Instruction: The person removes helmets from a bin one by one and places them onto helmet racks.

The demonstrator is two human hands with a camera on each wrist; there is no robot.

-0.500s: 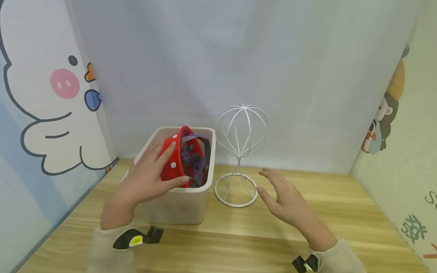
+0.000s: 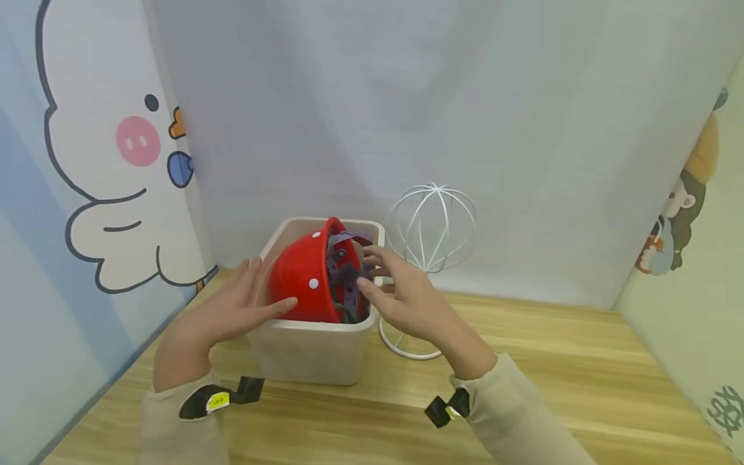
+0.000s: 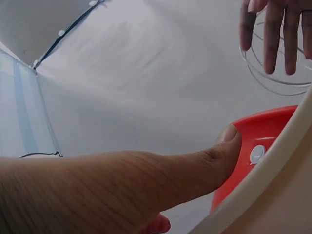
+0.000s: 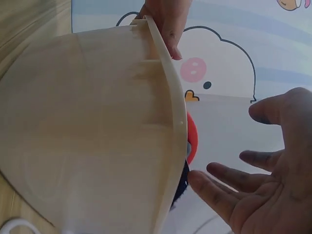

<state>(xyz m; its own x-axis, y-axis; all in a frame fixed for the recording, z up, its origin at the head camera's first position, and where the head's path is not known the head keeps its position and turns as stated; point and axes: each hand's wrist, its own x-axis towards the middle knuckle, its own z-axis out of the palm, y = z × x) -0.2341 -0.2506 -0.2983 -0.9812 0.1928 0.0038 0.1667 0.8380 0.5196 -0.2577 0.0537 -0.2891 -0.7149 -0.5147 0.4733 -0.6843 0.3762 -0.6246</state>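
Helmet [image 2: 296,278] lies sideways in the bin [image 2: 310,355], perhaps to fit; left hand [image 2: 227,313] and right hand [image 2: 409,300], fingers loose, frame its 2 sides.

Left: we see a white cartoon-animal wall panel [image 2: 93,148] | top centre: grey curtain [image 2: 407,84] | right: pale-green cartoon panel [image 2: 703,271] | bottom: wood-grain tabletop [image 2: 343,423]

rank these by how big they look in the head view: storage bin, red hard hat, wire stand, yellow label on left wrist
1. Storage bin
2. Red hard hat and wire stand, too close to rank: stand taller, hat wider
3. Yellow label
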